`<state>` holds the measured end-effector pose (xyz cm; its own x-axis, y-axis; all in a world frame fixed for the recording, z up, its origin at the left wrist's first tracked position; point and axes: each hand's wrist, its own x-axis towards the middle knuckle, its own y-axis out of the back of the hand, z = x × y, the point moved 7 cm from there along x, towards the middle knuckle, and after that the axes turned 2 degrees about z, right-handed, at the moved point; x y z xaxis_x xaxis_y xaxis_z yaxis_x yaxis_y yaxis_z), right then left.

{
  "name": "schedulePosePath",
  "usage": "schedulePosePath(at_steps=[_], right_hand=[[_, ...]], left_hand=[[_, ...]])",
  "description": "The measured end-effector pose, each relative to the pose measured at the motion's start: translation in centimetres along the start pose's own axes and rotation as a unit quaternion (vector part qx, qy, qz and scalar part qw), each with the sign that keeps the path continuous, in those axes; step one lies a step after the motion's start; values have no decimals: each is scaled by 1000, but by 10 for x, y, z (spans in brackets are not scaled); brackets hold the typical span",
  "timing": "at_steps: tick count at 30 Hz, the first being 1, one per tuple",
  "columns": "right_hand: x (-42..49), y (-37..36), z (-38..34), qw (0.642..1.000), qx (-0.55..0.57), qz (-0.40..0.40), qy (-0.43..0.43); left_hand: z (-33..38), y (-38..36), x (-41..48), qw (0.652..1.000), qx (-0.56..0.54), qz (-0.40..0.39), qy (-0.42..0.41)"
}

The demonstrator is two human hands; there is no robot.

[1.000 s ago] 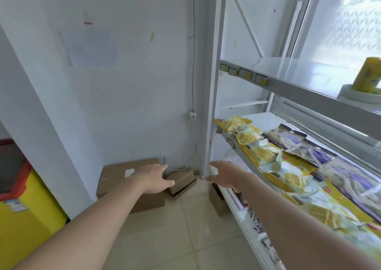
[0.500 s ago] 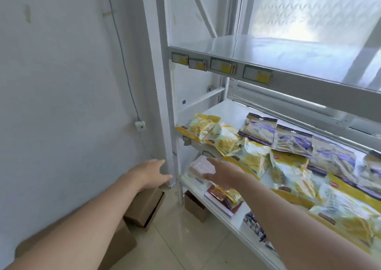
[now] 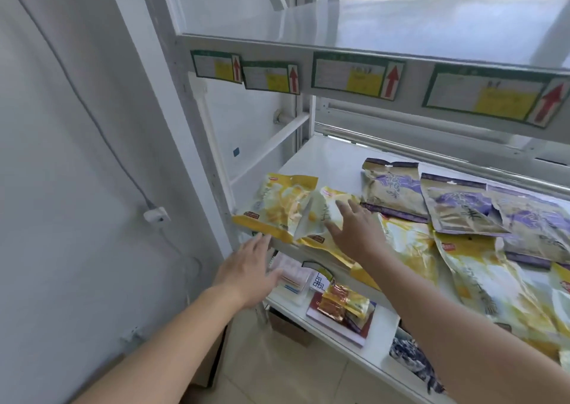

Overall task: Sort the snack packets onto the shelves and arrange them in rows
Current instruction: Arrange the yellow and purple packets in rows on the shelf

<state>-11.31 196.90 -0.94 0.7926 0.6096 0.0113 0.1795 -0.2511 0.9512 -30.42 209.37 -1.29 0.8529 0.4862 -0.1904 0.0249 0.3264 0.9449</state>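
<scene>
- Head view, landmark = mid shelf [image 3: 327,160], white, part of a metal rack.
- R hand [image 3: 354,228]: over the front-left of the mid shelf, palm down, fingers spread wide and straight, lying flat on a yellow packet [image 3: 310,218]; no grip.
- L hand [image 3: 246,271]: in front of the mid shelf's left front corner and a bit below it, fingers straight and loose, holds nothing. Tips sit at the front lip under the leftmost yellow packet [image 3: 277,206]; cannot tell if touching.
- Leftmost yellow packet: front-left corner of the mid shelf, bottom edge hanging over the lip, overlapping the pkt under the R hand.
- More yellow packets [image 3: 481,274]: along the front of the mid shelf, right of the R hand, overlapped and crooked.
- Purple packets [image 3: 391,188]: back of the mid shelf, rough row running right, edges overlapping.
- Upper shelf [image 3: 339,27]: above the mid shelf, price tags [image 3: 354,73] w/ red arrows on its front edge.
- Lower shelf [image 3: 382,323]: below the mid shelf, small orange-gold packets [image 3: 339,302] on a flat booklet-like item.
- Cardboard box [image 3: 287,326]: on the floor under the lower shelf.
- Wall socket [image 3: 155,214]: on the wall left of the mid shelf.
</scene>
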Motion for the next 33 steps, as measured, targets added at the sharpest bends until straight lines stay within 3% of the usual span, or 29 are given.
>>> schedulePosePath(at_steps=[6, 13, 18, 23, 26, 28, 33], right_hand=[[48, -69, 3, 995, -89, -29, -27], [48, -89, -5, 989, -104, 56, -92], [50, -95, -9, 983, -119, 70, -125], [48, -77, -6, 989, -82, 39, -118], [16, -30, 28, 977, 16, 153, -144], [-19, -8, 70, 964, 5, 202, -173], [-54, -29, 128, 969, -92, 13, -228]], left_hand=[[-36, 5, 92, 997, 12, 50, -59], [-19, -12, 204, 980, 80, 41, -176], [-22, -37, 222, 959, 145, 40, -239], [-16, -30, 222, 952, 143, 50, -267], [-1, -19, 212, 952, 119, 67, -273], [21, -14, 200, 947, 100, 73, -296], [98, -40, 179, 928, 88, 45, -360]])
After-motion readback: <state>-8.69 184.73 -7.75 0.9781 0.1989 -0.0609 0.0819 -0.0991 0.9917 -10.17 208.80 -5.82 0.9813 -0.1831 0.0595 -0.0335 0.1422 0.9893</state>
